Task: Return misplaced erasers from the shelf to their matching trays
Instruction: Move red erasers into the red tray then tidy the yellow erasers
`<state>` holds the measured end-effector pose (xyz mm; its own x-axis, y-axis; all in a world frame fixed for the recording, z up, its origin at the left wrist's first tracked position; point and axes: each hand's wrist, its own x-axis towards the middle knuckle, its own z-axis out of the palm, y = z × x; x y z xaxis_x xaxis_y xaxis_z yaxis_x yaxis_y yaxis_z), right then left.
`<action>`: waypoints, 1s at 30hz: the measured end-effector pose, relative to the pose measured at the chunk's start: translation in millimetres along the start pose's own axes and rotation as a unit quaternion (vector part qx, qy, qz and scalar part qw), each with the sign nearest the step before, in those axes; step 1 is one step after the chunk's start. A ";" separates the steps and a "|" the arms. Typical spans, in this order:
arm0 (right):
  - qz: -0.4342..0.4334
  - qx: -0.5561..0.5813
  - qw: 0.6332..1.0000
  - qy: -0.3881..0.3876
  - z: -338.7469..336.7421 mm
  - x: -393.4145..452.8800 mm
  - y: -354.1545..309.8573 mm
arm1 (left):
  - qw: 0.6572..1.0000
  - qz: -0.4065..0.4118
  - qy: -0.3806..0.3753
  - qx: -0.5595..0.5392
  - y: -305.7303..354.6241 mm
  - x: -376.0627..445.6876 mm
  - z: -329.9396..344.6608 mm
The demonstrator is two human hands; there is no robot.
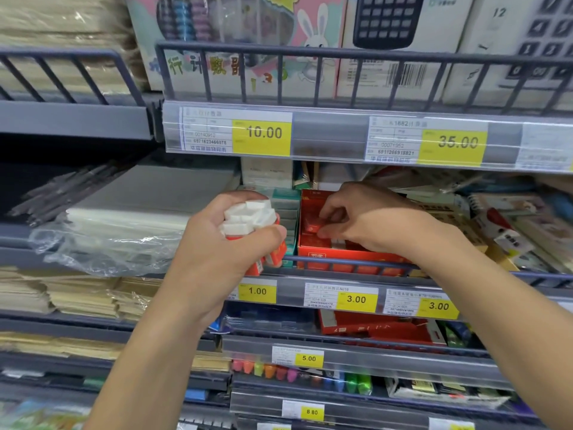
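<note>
Erasers (248, 218), a whole bunch of white ones in red sleeves, are bundled up in the left hand (229, 240), fingers wrapped tight around them in front of the shelf rail (350, 262). Just right of that sits a teal tray (286, 212), then the red tray (322, 243). The right hand (369, 218) is down inside the red one, fingertips pinching a single red eraser (313, 225). Yellow price tags (356, 299) run along the shelf edge below.

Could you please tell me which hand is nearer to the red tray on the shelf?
Right. The right hand reaches into the red tray, pinching an eraser; the left hand holds a bunch of erasers beside it.
</note>
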<state>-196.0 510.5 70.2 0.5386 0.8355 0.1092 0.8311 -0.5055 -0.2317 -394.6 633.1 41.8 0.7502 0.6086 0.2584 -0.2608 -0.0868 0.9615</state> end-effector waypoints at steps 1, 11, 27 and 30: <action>0.005 -0.005 1.000 0.008 1.3 0.8 -1.5 | 1.000 0.000 -0.002 -0.001 0.3 -0.1 -0.2; -0.028 0.039 0.998 0.043 -4.3 -10.8 -6.4 | 1.000 -0.008 -0.010 -0.023 0.5 0.0 10.0; -0.109 0.371 0.913 0.128 2.4 -51.5 -22.8 | 0.995 -0.027 0.021 -0.093 -4.5 1.8 24.6; -0.038 0.264 0.955 0.128 -13.4 -46.5 13.0 | 0.995 -0.030 0.024 -0.088 -6.1 2.7 20.1</action>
<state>-208.4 462.2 75.1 0.5525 0.7510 0.3617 0.7191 -0.2099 -0.6625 -378.7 619.4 38.5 0.7391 0.6452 0.1932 -0.3221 0.0866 0.9427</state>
